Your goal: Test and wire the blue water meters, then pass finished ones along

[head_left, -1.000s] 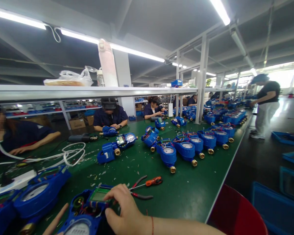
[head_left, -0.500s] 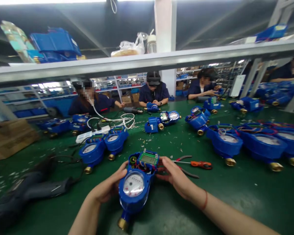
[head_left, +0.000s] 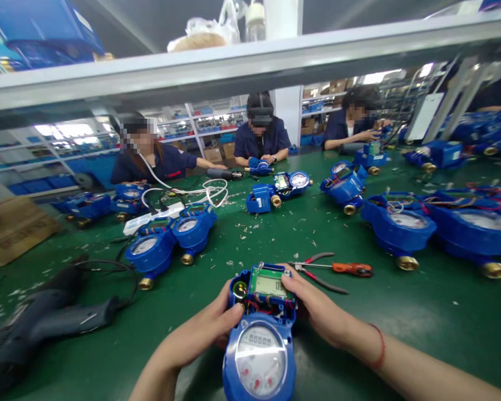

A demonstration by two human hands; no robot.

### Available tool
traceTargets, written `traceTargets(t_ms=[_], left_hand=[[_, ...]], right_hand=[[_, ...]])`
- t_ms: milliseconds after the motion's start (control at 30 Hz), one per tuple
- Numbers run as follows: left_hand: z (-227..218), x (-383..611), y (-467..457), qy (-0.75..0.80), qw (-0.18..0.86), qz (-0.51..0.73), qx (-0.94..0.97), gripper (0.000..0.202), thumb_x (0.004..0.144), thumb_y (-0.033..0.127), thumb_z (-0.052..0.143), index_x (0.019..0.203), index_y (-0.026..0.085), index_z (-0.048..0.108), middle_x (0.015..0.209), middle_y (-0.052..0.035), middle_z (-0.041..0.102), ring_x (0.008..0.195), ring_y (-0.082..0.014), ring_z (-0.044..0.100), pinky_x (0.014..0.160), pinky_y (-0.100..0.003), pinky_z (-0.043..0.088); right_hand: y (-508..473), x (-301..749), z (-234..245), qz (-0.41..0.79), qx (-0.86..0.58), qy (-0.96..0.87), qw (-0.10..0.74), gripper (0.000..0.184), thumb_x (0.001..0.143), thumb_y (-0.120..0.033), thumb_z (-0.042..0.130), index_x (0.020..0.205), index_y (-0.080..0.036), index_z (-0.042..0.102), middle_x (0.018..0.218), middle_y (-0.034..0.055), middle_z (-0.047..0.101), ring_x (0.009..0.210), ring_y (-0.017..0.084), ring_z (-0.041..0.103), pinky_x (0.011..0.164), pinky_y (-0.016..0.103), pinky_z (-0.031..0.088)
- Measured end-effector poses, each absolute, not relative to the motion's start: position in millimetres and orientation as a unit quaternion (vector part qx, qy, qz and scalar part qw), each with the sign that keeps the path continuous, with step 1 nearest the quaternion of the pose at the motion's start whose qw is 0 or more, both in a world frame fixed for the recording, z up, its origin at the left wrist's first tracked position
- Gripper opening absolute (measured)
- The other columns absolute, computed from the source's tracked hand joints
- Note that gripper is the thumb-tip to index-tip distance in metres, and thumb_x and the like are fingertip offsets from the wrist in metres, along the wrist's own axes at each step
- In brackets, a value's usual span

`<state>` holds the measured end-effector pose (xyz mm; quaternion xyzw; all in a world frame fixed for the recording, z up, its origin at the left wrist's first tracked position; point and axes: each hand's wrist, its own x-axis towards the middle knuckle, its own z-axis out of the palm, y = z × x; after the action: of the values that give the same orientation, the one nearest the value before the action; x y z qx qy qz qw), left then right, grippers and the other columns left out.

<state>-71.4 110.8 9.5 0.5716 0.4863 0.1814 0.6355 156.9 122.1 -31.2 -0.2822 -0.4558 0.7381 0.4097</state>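
Observation:
Between my hands is a blue water meter (head_left: 230, 370), its round dial facing up and towards me. Its upper housing is uncovered and shows a green circuit board with a display (head_left: 269, 283), coloured wires and a round black part. My left hand (head_left: 202, 328) grips the left side, thumb at the housing's edge. On the other side my right hand (head_left: 321, 303) holds the housing, its thumb on the board's right corner near the display. The fingers of both hands are partly hidden behind the meter. The meter's lower end runs out of view.
Pliers (head_left: 323, 283) and an orange-handled screwdriver (head_left: 353, 269) lie beyond my right hand. A dark heat gun (head_left: 62, 323) rests at left. Several blue meters (head_left: 401, 223) stand around the green table (head_left: 421, 334). A white power strip (head_left: 152, 220) lies behind. Co-workers (head_left: 261, 139) sit opposite under a shelf.
The water meter has come nearer and tilted up towards me. My right thumb has moved onto the board's corner, and my left thumb onto the housing. The view has shifted downward.

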Motion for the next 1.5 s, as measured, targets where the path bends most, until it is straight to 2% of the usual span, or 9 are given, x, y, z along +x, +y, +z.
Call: traceTargets(t_ms=[200,400,667,767,867,1000,1133,1300,1500], left_hand=[[17.5,-79.7,116.8,0.450,0.589,0.178,0.647,0.077,0.083,0.060,0.051,0.145,0.021,0.029,0.148,-0.0088,0.040,0.135,-0.0295,0.034,0.112,-0.042,0.025],[20.4,-81.5,113.5,0.439,0.577,0.183,0.664,0.075,0.084,0.057,0.052,0.145,0.021,0.030,0.148,-0.0096,0.040,0.133,-0.0285,0.037,0.111,-0.041,0.028],[19.3,-81.2,111.7,0.453,0.546,0.192,0.678,0.072,0.083,0.057,0.053,0.143,0.023,0.033,0.146,-0.0096,0.042,0.134,-0.0299,0.037,0.112,-0.045,0.029],[13.5,-76.2,110.0,0.503,0.489,0.214,0.680,0.080,0.082,0.058,0.053,0.147,0.023,0.022,0.151,-0.0124,0.033,0.137,-0.0314,0.032,0.114,-0.049,0.023],[9.1,-65.9,107.9,0.531,0.390,0.280,0.698,0.085,0.081,0.054,0.057,0.148,0.025,0.012,0.152,-0.0138,0.026,0.139,-0.0321,0.029,0.113,-0.053,0.025],[11.7,-56.1,103.2,0.486,0.230,0.349,0.767,0.053,0.085,0.040,0.059,0.133,0.037,0.038,0.148,-0.0056,0.028,0.139,-0.0293,0.026,0.111,-0.055,0.027],[21.2,-55.2,94.9,0.415,0.162,0.294,0.845,0.034,0.089,0.035,0.054,0.121,0.044,0.051,0.152,0.0032,0.018,0.141,-0.0301,0.018,0.111,-0.057,0.026],[32.8,-51.7,86.1,0.418,0.114,0.169,0.885,0.046,0.090,0.041,0.050,0.134,0.047,0.040,0.157,0.0069,-0.001,0.143,-0.0356,0.005,0.108,-0.061,0.027],[35.4,-48.6,82.5,0.424,0.111,0.141,0.888,0.051,0.088,0.048,0.049,0.138,0.049,0.036,0.159,0.0057,0.002,0.142,-0.0393,0.007,0.106,-0.064,0.027]], right_hand=[[123.7,162.1,-24.6,0.748,-0.219,-0.497,0.381,0.037,0.097,-0.043,0.037,0.129,-0.024,0.039,0.129,0.0058,0.052,0.115,0.020,0.052,0.097,0.037,0.040],[120.2,167.2,-15.1,0.710,-0.198,-0.573,0.357,0.043,0.096,-0.042,0.039,0.134,-0.023,0.034,0.134,0.0077,0.047,0.123,0.025,0.045,0.101,0.042,0.035],[121.9,171.5,-14.7,0.647,-0.224,-0.634,0.360,0.048,0.094,-0.048,0.043,0.134,-0.023,0.035,0.131,0.0063,0.046,0.123,0.025,0.041,0.103,0.041,0.032],[124.0,170.0,-18.2,0.637,-0.234,-0.638,0.364,0.046,0.094,-0.048,0.043,0.132,-0.023,0.036,0.128,0.0057,0.047,0.118,0.022,0.044,0.099,0.038,0.035],[125.1,168.5,-21.1,0.633,-0.244,-0.637,0.365,0.042,0.095,-0.046,0.043,0.130,-0.025,0.038,0.125,0.0043,0.049,0.107,0.018,0.048,0.087,0.032,0.040],[125.6,168.1,-22.1,0.638,-0.247,-0.632,0.364,0.039,0.094,-0.048,0.044,0.127,-0.027,0.040,0.122,0.0026,0.048,0.101,0.016,0.049,0.077,0.027,0.042],[125.6,167.5,-24.2,0.652,-0.249,-0.620,0.359,0.040,0.094,-0.049,0.043,0.127,-0.027,0.039,0.118,0.0021,0.049,0.098,0.016,0.048,0.074,0.025,0.042],[123.7,165.4,-27.3,0.662,-0.246,-0.619,0.343,0.040,0.096,-0.049,0.040,0.128,-0.026,0.038,0.120,0.0036,0.049,0.101,0.017,0.048,0.080,0.030,0.042],[120.2,164.3,-23.6,0.664,-0.239,-0.623,0.338,0.042,0.097,-0.047,0.037,0.132,-0.024,0.034,0.125,0.0066,0.047,0.110,0.020,0.048,0.093,0.038,0.039]])
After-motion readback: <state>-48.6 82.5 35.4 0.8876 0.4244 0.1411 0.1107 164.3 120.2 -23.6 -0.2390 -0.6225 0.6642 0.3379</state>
